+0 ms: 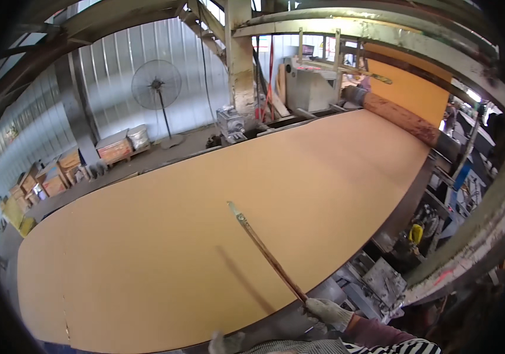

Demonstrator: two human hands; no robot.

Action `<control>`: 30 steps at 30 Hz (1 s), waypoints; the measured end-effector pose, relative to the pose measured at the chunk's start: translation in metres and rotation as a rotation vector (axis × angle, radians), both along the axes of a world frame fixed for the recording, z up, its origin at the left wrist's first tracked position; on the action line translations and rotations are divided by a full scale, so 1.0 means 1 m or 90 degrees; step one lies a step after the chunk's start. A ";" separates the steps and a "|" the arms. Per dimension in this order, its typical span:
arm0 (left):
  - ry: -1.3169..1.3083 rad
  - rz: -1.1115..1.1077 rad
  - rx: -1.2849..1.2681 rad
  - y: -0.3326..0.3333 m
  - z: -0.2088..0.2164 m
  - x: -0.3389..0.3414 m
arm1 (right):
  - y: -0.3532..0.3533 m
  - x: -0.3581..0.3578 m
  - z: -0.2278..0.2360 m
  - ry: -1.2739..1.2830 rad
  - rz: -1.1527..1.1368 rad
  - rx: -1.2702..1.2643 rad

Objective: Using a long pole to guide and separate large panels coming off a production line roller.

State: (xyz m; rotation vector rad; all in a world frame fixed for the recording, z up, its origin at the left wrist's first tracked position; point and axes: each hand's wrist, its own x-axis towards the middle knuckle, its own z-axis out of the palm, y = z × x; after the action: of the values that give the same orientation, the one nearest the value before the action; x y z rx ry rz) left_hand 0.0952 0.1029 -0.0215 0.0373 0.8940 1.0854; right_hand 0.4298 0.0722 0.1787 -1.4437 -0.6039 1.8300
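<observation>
My right hand (328, 312), in a pale work glove, is closed round the lower end of a long thin wooden stick (270, 256). A flat, pale, blade-like piece is fixed to the stick's far end. The stick slants up and to the left, above a wide tan sheet (146, 248), and casts a shadow on it. Low in the picture, at the sheet's near edge, is my left hand (226, 343), also gloved. It is blurred and partly cut off, so its fingers cannot be made out.
A rusty roller (403, 118) crosses the sheet's far right end, with an orange-yellow sheet (406, 76) rising behind it. A motor (230, 123) stands at the far edge. Beyond are a fan (157, 84) and boxes (113, 146). Machine parts (385, 277) crowd the right side.
</observation>
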 end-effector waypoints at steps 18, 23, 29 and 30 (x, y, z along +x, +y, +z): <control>0.088 0.100 -0.239 0.094 0.059 0.036 | 0.180 0.152 0.019 -0.152 0.178 0.051; 0.083 0.149 -0.231 0.125 0.050 0.057 | 0.248 0.210 -0.027 -0.288 0.181 0.071; 0.089 0.215 -0.246 0.142 0.035 0.060 | 0.447 0.275 -0.092 -0.758 0.165 0.152; 0.089 0.224 -0.251 0.145 0.033 0.059 | 0.485 0.274 -0.093 -0.800 0.131 0.174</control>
State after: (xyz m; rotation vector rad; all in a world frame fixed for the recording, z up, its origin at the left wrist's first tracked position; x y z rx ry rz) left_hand 0.1540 0.2476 0.0112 -0.3879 1.2599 1.2220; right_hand 0.7034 0.5567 0.0853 -2.2728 -1.5495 0.6931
